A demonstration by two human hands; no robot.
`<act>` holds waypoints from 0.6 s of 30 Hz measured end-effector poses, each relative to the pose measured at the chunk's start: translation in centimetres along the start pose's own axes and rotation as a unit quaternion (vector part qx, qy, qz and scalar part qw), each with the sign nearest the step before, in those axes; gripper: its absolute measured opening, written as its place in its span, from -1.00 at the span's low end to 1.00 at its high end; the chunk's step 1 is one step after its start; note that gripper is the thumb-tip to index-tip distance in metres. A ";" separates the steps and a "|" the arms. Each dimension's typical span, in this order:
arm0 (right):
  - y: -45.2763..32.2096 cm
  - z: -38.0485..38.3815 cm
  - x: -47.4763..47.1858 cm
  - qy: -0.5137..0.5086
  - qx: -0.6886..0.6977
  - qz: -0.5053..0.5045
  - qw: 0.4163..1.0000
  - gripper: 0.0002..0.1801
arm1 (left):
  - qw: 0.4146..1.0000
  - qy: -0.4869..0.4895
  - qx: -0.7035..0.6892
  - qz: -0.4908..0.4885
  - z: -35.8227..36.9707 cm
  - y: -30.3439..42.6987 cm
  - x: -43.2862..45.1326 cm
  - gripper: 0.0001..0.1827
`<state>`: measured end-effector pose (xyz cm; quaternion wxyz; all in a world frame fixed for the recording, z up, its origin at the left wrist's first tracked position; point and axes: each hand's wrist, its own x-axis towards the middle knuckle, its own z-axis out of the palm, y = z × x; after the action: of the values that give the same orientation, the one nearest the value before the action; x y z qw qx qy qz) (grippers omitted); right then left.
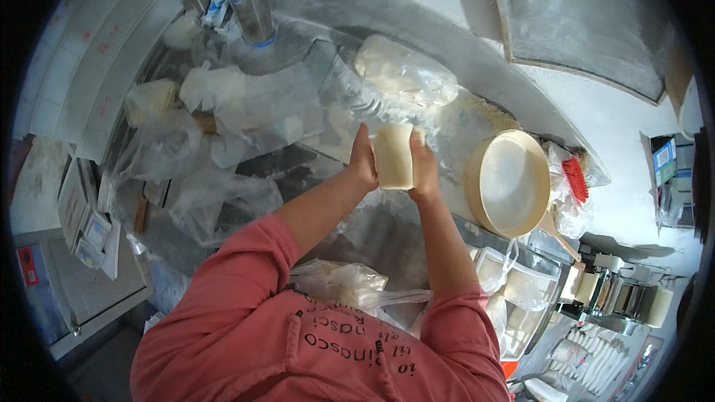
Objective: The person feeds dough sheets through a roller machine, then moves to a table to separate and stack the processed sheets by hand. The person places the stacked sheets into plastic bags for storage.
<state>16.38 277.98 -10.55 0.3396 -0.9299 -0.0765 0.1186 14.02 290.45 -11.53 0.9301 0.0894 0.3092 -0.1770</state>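
A pale cream block of dough [395, 157], perhaps a stack of sheets, is raised between my two hands above the floury worktop [357, 229]. My left hand [365, 161] presses its left side with the thumb pointing up. Against its right side lies my right hand [424, 164], and the fingers behind the block are hidden. Beyond the hands, a clear plastic bag [405, 71] with pale contents rests among loose flour. A round wooden-rimmed sieve [470, 187] stands to the right of my right hand.
Crumpled plastic bags [223, 204] cover the worktop's left side. Metal canisters [252, 14] stand at the far left. Another filled bag [341, 282] lies close to my body. At right are a red-bristled brush [575, 180], a white-rimmed tray [528, 290] and a roller machine [620, 296].
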 end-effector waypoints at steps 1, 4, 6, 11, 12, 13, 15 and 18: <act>2.2 0.8 0.5 0.036 -0.068 -0.056 0.995 -0.47 | 1.000 0.023 0.001 0.000 0.6 -0.1 -0.3 -0.29; 1.3 -0.9 -1.0 -0.028 0.307 0.046 0.950 -0.47 | 0.997 0.008 0.061 0.051 -0.6 0.0 -0.7 -0.37; -1.1 -2.6 -3.6 -0.063 0.634 0.153 0.756 -0.47 | 0.990 -0.016 0.068 0.120 -3.3 0.9 -2.3 -0.48; 2.7 2.3 -5.5 -0.052 0.679 0.068 0.729 -0.53 | 0.830 -0.095 0.516 0.190 -1.2 -2.4 -8.1 -0.57; 2.7 2.1 -6.8 -0.052 0.694 0.110 0.709 -0.53 | 0.834 -0.117 0.507 0.184 0.1 -2.7 -10.2 -0.56; 3.8 2.0 -7.4 -0.086 0.777 0.038 0.623 -0.53 | 0.838 -0.149 0.494 0.179 1.8 -2.8 -11.8 -0.55; 2.9 2.5 -8.9 -0.069 0.816 0.022 0.574 -0.53 | 0.795 -0.150 0.559 0.182 2.3 -2.6 -12.7 -0.53; 0.5 1.5 -9.9 -0.007 0.640 0.034 0.768 -0.60 | 0.688 -0.122 0.677 0.230 1.4 -2.4 -13.0 -0.55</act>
<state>6.46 276.37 -10.33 0.8512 -0.4983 0.0462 0.1581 4.16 291.46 -2.67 0.6583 0.7407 -0.0413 -0.1278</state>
